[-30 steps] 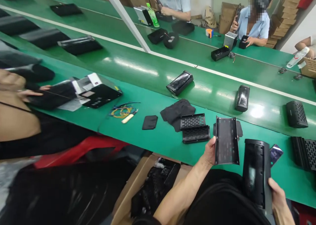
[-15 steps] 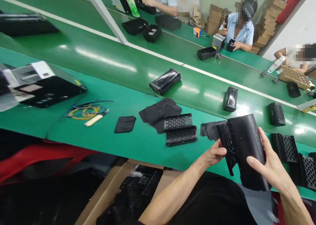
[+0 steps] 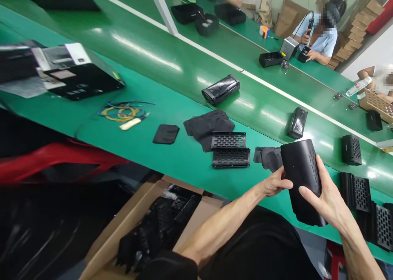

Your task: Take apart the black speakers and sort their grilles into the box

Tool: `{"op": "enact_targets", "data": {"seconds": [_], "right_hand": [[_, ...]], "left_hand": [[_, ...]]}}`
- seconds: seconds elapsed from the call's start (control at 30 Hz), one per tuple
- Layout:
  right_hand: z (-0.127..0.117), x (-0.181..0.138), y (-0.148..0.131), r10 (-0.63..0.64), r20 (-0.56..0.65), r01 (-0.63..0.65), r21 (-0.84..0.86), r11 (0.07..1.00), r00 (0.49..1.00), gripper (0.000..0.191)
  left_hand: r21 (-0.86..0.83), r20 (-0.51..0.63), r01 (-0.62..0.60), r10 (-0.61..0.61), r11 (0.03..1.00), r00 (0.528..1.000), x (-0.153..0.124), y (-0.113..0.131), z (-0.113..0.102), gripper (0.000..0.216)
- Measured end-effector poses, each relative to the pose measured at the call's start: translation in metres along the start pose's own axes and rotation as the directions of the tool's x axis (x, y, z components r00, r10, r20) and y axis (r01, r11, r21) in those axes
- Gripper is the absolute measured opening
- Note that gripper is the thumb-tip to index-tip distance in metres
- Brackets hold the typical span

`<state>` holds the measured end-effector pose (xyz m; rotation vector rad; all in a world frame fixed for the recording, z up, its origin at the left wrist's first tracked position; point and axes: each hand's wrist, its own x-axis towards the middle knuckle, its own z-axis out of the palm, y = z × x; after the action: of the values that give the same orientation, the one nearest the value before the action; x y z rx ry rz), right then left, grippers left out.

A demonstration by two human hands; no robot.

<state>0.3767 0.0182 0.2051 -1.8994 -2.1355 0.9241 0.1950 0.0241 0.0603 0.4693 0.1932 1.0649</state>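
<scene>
Both hands hold a black housing [image 3: 302, 181] with rounded sides, tilted above the table's near edge. Slot-shaped marks run down its right side. My left hand [image 3: 277, 183] grips the left edge, thumb in front and the other fingers partly hidden behind. Around the right side wraps my right hand [image 3: 330, 196], its thumb lying across the front face. The loose slotted panel seen earlier does not show separately now. Thin black sheets [image 3: 268, 157] lie just beyond my left hand. Two slotted black panels [image 3: 231, 157] rest farther left.
Green table [image 3: 135, 149] and conveyor belt [image 3: 172, 79] run across. Finished-looking housings [image 3: 221, 89] stand on the belt. More slotted panels [image 3: 362, 194] lie at right. Left are coiled wires [image 3: 124, 112] and a black-and-silver machine [image 3: 82, 75]. Below sits an open carton [image 3: 196, 222] of black parts. Co-workers sit opposite.
The housing has turned in my hands, showing slots on its right side. The slotted panel in my left hand is no longer visible beside it. The view has shifted.
</scene>
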Motion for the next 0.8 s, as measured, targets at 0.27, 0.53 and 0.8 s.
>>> {"op": "enact_targets", "data": {"seconds": [0.27, 0.53, 0.8], "right_hand": [[-0.014, 0.015, 0.001, 0.002, 0.040, -0.008, 0.152, 0.988, 0.999, 0.113], [0.052, -0.018, 0.013, 0.064, -0.503, 0.139, 0.356, 0.924, 0.862, 0.124], [0.060, -0.008, 0.044, 0.263, -0.388, 0.084, 0.683, 0.725, 0.883, 0.108]], "left_hand": [[-0.036, -0.087, 0.047, -0.050, 0.998, 0.995, 0.011, 0.000, 0.011, 0.090], [0.021, -0.437, -0.055, 0.059, 0.998, 0.897, 0.021, 0.006, 0.026, 0.091], [0.395, -0.404, 0.037, 0.138, 0.918, 0.904, 0.021, 0.078, -0.023, 0.091]]}}
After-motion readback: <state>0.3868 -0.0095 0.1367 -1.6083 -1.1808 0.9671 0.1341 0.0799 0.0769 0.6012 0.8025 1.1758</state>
